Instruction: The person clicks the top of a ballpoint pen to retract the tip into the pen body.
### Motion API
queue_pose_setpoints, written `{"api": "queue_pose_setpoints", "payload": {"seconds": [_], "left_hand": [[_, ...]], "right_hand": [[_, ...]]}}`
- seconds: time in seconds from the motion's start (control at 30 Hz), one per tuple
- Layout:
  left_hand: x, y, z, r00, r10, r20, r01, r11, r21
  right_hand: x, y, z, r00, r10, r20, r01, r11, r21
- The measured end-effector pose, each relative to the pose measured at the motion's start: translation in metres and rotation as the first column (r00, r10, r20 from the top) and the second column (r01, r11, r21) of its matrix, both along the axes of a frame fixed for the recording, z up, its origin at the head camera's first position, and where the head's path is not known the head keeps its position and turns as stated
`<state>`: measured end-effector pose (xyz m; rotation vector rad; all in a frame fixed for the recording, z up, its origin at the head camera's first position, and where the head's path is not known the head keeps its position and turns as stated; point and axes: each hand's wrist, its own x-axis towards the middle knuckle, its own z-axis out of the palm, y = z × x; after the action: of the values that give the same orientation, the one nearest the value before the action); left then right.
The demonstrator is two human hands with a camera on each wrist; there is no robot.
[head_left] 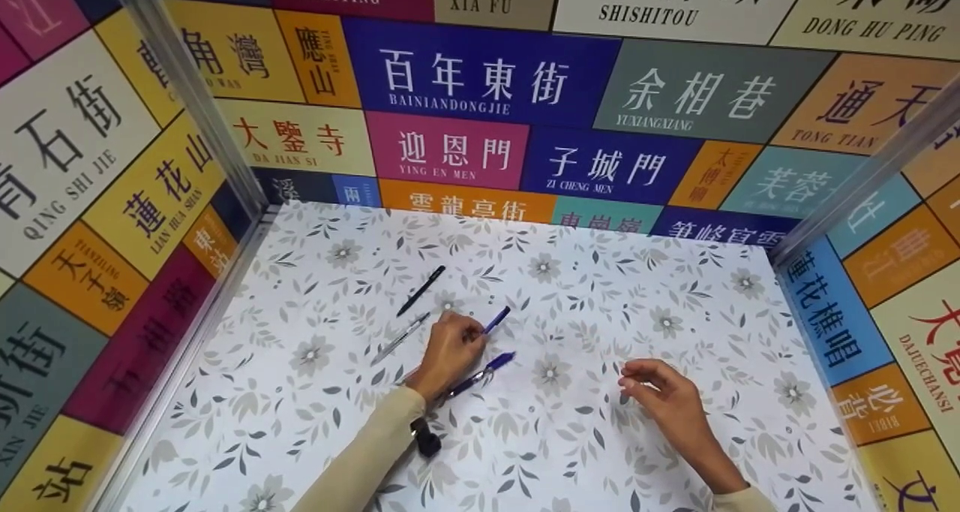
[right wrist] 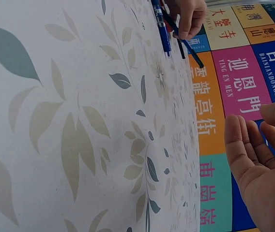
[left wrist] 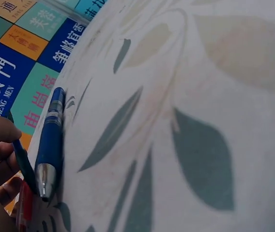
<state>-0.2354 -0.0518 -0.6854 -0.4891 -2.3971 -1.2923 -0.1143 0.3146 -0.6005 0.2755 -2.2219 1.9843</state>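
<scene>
My left hand [head_left: 453,347] pinches a slim blue pen [head_left: 496,320] between thumb and fingers, its dark end pointing away to the right. Just below that hand lies a thicker blue click pen [head_left: 480,375] with a silver tip, also close beside the fingers in the left wrist view. Part of a red pen [left wrist: 24,208] shows there under the same hand. Left of the hand are a clear pen [head_left: 401,338] and, farther back, a black pen [head_left: 421,290]. My right hand [head_left: 667,399] is raised at the right with loosely bent fingers, holding nothing.
A white table [head_left: 600,452] with a grey leaf and flower pattern bears all the pens. Panels with colourful place-name signs [head_left: 480,76] stand at its back and sides, with clear upright strips [head_left: 191,84] at the corners. A dark wrist strap [head_left: 426,437] sits on the left sleeve.
</scene>
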Motion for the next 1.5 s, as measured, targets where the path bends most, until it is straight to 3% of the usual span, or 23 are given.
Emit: {"api": "queue_pose_setpoints", "payload": {"seconds": [0.2,0.47,0.8,1.03,1.27,1.5], "left_hand": [[0.005,0.004,0.01,0.997,0.047,-0.059,-0.056,0.987,-0.148],[0.003,0.005,0.007,0.995,0.063,-0.078,-0.079,0.969,-0.234],[0.003,0.005,0.007,0.986,0.059,-0.154,-0.111,0.929,-0.354],[0.004,0.003,0.008,0.988,0.052,-0.147,-0.103,0.925,-0.365],[0.006,0.001,0.011,0.991,0.024,-0.129,-0.063,0.95,-0.307],[0.006,-0.001,0.016,0.997,0.007,-0.08,-0.03,0.959,-0.283]], "right_hand": [[0.001,0.001,0.001,1.0,0.009,-0.01,-0.009,0.999,0.036],[0.0,0.0,-0.001,0.999,0.021,-0.037,-0.021,1.0,-0.006],[-0.001,0.0,-0.002,0.999,0.024,-0.045,-0.025,1.0,-0.018],[0.001,0.0,0.0,1.0,-0.006,-0.007,0.006,1.0,0.018],[0.002,-0.001,0.002,1.0,-0.001,-0.01,0.001,1.0,0.021],[0.002,0.001,0.0,1.0,-0.008,-0.01,0.008,1.0,0.005]]}}
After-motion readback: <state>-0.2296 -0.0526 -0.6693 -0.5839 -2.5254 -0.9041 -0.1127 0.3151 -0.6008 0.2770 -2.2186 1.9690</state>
